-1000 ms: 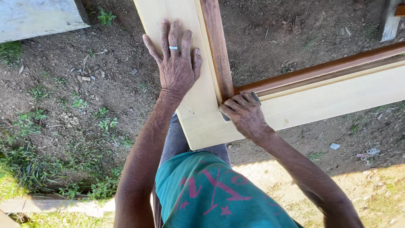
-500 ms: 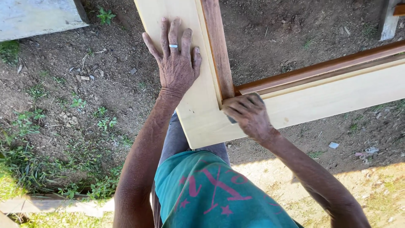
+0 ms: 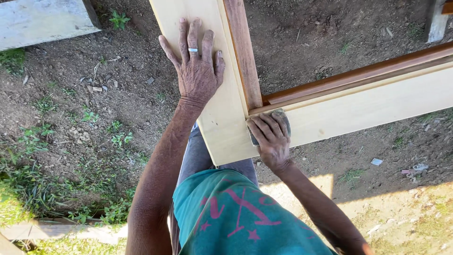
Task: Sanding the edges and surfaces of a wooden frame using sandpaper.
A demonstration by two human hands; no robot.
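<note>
Sanding pale wooden frame (image 3: 222,123) at corner joint, judging by pose; frame raised above bare dirt ground (image 3: 94,108), grass patches, outdoors. Left hand (image 3: 198,71) flat on upright board, grip spread wide, steadying. Right hand (image 3: 269,137) grip closed on grey sanding block (image 3: 281,115), pressed at joint. Next stroke likely needs even pressure along grain.

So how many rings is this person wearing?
1: a silver ring on the left hand, flat on the pale frame. The right hand's fingers are curled, possibly hiding one.
</note>
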